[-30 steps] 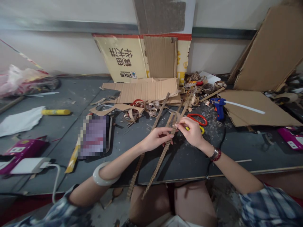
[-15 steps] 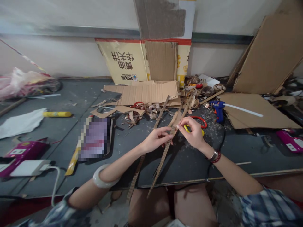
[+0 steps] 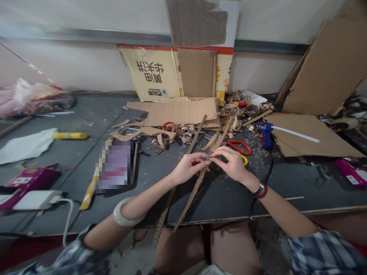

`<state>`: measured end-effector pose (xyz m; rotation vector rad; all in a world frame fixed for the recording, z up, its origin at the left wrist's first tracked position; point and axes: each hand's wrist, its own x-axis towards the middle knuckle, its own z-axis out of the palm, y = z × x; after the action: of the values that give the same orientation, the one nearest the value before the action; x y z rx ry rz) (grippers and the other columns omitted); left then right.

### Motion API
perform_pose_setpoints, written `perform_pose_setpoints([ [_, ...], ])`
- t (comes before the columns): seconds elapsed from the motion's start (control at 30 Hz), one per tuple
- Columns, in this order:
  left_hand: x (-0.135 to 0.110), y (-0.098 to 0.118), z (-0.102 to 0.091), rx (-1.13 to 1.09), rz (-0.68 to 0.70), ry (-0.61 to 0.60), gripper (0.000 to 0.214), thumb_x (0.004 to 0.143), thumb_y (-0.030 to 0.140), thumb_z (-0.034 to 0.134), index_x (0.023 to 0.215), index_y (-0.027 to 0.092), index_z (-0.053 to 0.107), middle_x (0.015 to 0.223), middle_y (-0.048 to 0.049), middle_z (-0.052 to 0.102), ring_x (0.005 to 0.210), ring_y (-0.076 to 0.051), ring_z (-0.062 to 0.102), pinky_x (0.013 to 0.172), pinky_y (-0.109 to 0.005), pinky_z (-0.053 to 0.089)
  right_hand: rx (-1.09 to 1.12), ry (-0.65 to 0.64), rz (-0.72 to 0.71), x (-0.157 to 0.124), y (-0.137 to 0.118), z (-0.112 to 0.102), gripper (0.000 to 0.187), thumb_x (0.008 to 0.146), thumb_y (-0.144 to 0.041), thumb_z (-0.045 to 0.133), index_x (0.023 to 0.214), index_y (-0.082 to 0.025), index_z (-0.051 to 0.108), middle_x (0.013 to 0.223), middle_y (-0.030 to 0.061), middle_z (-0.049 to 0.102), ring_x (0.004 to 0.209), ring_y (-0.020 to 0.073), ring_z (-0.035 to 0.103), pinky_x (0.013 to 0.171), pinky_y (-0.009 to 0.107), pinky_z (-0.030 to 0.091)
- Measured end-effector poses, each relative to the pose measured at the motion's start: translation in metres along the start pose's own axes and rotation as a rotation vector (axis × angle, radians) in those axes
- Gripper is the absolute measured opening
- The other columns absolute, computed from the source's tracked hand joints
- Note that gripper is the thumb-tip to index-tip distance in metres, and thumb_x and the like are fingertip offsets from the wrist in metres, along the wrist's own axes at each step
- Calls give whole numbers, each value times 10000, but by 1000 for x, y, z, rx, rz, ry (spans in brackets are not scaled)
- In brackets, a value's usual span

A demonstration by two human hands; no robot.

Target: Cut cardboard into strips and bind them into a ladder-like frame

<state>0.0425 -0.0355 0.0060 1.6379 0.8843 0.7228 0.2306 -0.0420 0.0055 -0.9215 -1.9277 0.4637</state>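
Both your hands are close together above the middle of the dark worktop [image 3: 223,198]. Your left hand [image 3: 187,168] and your right hand [image 3: 232,164] almost touch, each closed narrowly in a pinch on a narrow corrugated cardboard strip [image 3: 197,183], though your fingers hide the exact grip. That strip runs from your fingertips down past the worktop's front edge, and a second strip [image 3: 168,206] lies beside it, reaching over the same edge. A third strip [image 3: 197,133] stretches away from your hands toward the cardboard offcuts [image 3: 163,141]. Judging by how things lie, much of the cutting is done: strips and scraps are scattered about, and a heap of rolled cardboard coils [image 3: 243,110] sits near the wall. What is left looks like the unrolled strips at your hands, plus an uncut cardboard sheet [image 3: 312,133] on your right. A blue glue gun [image 3: 265,133] rests at that sheet's edge, untouched, and red-handled scissors [image 3: 239,147] lie just beyond your right hand.
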Motion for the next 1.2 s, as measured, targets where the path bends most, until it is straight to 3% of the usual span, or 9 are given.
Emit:
perform_pose_setpoints([
  [0.37,-1,0,1,35,13,-2,293,807,370,547,971,132,591,669,-26,669,447,-71,485,427,-159,381,129,-53,104,4,-1,-3,76,814,-230,571,765,-184,605,774,16,613,731,132,574,681,257,450],
  [0.77,1,-1,-1,-49,-11,14,326,815,390,530,993,118,557,682,-34,673,440,-71,498,417,-159,403,115,-80,86,1,-2,2,91,868,-242,457,830,-188,519,851,42,562,739,137,546,681,268,464],
  [0.93,1,-2,0,-41,-17,11,347,812,396,532,1019,118,551,689,-34,670,455,-78,510,426,-168,412,58,-41,61,0,-2,2,87,848,-248,501,798,-190,542,829,37,588,769,148,574,707,280,475],
  [1.2,-1,-1,2,-24,17,14,358,796,362,561,1057,118,534,699,-33,669,481,-76,518,434,-159,392,-7,-30,13,-1,-2,1,96,832,-202,519,900,-204,586,912,49,605,859,163,584,753,296,496],
])
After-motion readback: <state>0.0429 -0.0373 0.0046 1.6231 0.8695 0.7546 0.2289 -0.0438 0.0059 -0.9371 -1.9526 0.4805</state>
